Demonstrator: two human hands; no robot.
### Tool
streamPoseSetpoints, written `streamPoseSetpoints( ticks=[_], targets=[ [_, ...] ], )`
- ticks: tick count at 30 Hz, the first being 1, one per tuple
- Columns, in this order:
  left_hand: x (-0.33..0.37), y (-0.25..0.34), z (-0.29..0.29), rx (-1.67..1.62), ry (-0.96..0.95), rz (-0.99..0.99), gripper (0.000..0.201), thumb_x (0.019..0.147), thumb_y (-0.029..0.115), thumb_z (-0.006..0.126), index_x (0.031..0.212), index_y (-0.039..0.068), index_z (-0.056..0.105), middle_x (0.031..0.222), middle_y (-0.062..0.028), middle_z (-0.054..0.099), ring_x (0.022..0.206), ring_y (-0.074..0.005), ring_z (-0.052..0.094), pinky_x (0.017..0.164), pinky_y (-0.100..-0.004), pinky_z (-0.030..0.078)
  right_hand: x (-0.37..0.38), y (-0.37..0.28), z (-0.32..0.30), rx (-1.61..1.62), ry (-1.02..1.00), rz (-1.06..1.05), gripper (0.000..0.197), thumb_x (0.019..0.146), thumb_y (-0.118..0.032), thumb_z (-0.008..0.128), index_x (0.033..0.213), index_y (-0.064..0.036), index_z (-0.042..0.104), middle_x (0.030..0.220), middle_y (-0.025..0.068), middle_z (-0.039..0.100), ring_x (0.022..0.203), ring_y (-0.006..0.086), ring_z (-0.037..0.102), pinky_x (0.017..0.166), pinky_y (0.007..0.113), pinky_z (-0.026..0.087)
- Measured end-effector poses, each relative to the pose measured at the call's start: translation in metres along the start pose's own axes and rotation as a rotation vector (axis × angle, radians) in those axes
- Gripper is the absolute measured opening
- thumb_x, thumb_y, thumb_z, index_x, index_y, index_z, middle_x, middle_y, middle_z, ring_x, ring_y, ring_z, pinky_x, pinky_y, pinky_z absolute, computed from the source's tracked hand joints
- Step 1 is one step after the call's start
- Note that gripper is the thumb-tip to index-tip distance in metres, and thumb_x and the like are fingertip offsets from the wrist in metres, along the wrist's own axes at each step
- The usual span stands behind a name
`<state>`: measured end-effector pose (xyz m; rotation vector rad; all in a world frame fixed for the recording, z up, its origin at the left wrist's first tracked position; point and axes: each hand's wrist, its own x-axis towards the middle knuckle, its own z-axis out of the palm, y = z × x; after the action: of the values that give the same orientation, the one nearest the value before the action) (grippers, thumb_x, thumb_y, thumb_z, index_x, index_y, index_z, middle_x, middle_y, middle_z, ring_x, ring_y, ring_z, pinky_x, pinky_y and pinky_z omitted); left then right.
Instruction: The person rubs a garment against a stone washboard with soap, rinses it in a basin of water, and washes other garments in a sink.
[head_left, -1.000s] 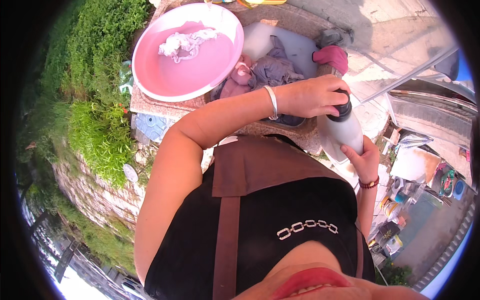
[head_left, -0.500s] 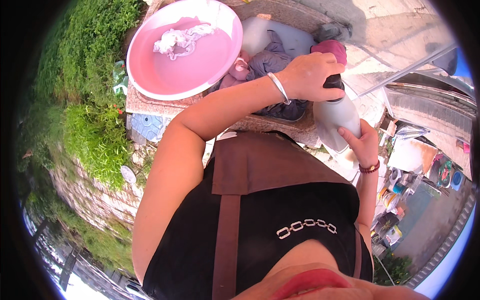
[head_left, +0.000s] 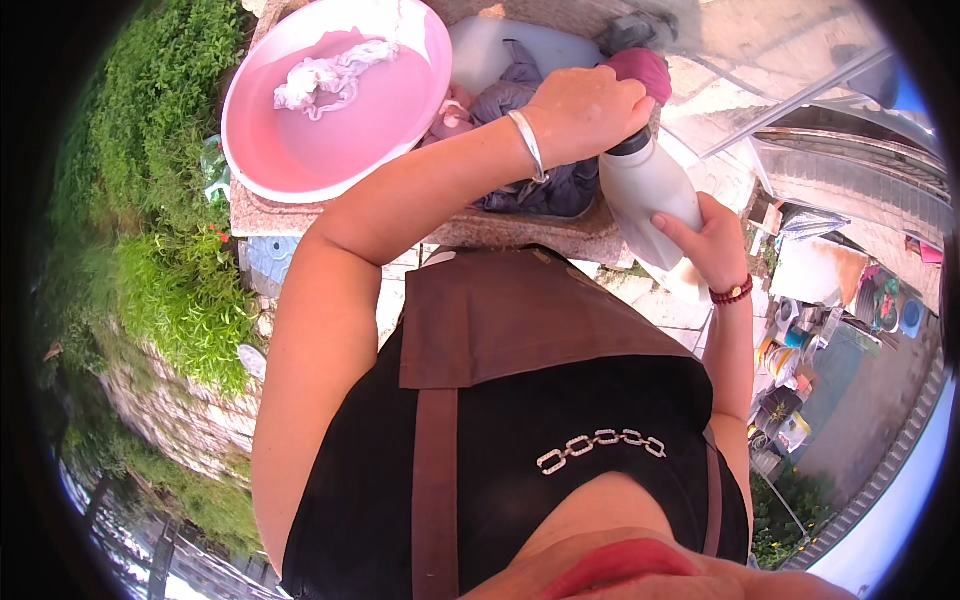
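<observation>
A pale plastic bottle (head_left: 640, 190) with a black cap (head_left: 632, 143) tilts in front of me, right of centre. My left hand (head_left: 588, 112), a silver bangle at its wrist, is closed over the cap from above. The bottle's lower body is held by my right hand (head_left: 715, 245), with its thumb lying across the side. Behind my left forearm lies a heap of dark grey clothes (head_left: 560, 200), part of it hidden by the arm. A maroon cloth (head_left: 640, 75) shows just beyond my left knuckles.
At the upper left, a large pink basin (head_left: 290, 170) holds wet white cloth (head_left: 325, 82) in cloudy water. Its stone ledge (head_left: 285, 217) runs along my front. A bluish-white tub (head_left: 560, 48) sits behind the clothes. Green plants (head_left: 180, 300) grow on the left.
The whole view has shifted slightly, so basin and ledge appear farther left. My left hand has turned a little over the cap, now showing more knuckles. Both hands keep hold of the bottle.
</observation>
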<state>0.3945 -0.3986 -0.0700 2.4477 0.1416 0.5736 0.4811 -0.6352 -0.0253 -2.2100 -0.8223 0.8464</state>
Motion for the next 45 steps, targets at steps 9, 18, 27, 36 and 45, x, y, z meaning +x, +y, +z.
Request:
streamPoseSetpoints(
  ticks=[9, 18, 27, 36, 45],
  targets=[
    [0.023, -0.047, -0.054, -0.114, 0.205, -0.23, 0.038, 0.091, 0.032, 0.048, 0.081, 0.001, 0.067, 0.077, -0.0211, 0.065, 0.073, -0.0386, 0.064, 0.072, -0.0487, 0.048, 0.011, -0.001, 0.003, -0.111, -0.008, 0.003, 0.052, 0.075, -0.042, 0.08, 0.088, 0.0055, 0.066, 0.073, 0.0119, 0.067, 0.066, 0.0139, 0.062, 0.061, 0.029, 0.05],
    [-0.017, -0.043, -0.097, -0.504, 0.159, -0.64, 0.043, 0.095, 0.036, 0.051, 0.081, -0.002, 0.065, 0.071, -0.0156, 0.06, 0.065, -0.0273, 0.059, 0.066, -0.0381, 0.046, 0.04, -0.009, 0.004, -0.24, -0.133, 0.107, 0.064, 0.079, -0.053, 0.072, 0.08, 0.0094, 0.059, 0.066, 0.0149, 0.062, 0.058, 0.0168, 0.062, 0.054, 0.031, 0.049],
    [-0.041, -0.065, -0.102, -0.424, 0.192, -0.747, 0.052, 0.095, 0.044, 0.052, 0.081, -0.005, 0.063, 0.065, -0.0132, 0.059, 0.062, -0.0176, 0.055, 0.061, -0.0345, 0.044, 0.049, -0.02, 0.001, -0.374, -0.242, 0.2, 0.068, 0.082, -0.056, 0.069, 0.08, 0.0107, 0.056, 0.064, 0.0161, 0.061, 0.056, 0.0195, 0.064, 0.051, 0.032, 0.05],
    [-0.051, -0.075, -0.095, -0.411, 0.211, -0.71, 0.045, 0.094, 0.035, 0.051, 0.079, -0.006, 0.061, 0.064, -0.0154, 0.059, 0.06, -0.0188, 0.058, 0.058, -0.0356, 0.045, 0.06, -0.009, 0.004, -0.548, -0.271, 0.179, 0.069, 0.082, -0.057, 0.067, 0.082, 0.0122, 0.058, 0.069, 0.0223, 0.064, 0.061, 0.0284, 0.067, 0.057, 0.036, 0.053],
    [-0.055, -0.079, -0.089, -0.443, 0.192, -0.739, 0.04, 0.093, 0.03, 0.048, 0.082, -0.005, 0.063, 0.065, -0.0157, 0.061, 0.06, -0.0188, 0.06, 0.058, -0.0351, 0.046, 0.073, -0.012, 0.009, -0.576, -0.327, 0.206, 0.072, 0.081, -0.059, 0.066, 0.084, 0.0121, 0.059, 0.072, 0.0242, 0.064, 0.067, 0.0313, 0.068, 0.062, 0.038, 0.053]
  ],
)
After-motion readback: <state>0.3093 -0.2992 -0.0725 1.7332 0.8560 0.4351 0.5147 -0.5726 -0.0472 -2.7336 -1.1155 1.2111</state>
